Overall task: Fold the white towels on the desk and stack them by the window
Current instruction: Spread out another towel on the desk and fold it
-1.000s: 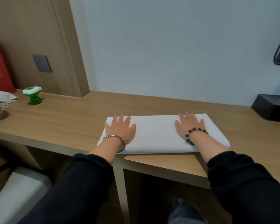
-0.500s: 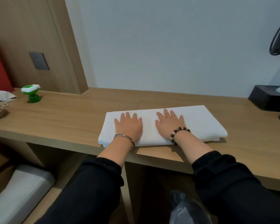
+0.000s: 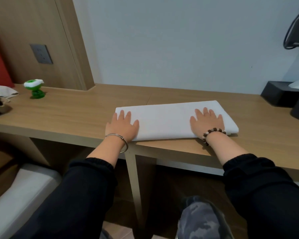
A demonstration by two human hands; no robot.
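The folded white rectangular towel (image 3: 164, 119) lies flat along the front edge of the long light-wood desk (image 3: 67, 114), and both palms are down on it. The left hand (image 3: 122, 125) presses its left end, fingers straight and spread. The right hand (image 3: 207, 122) lies flat near the right end, gripping nothing. Between the hands is smooth cloth. Well left of the left hand stands a small green plastic toy (image 3: 35, 89); beyond the right hand sits a black box (image 3: 280, 93).
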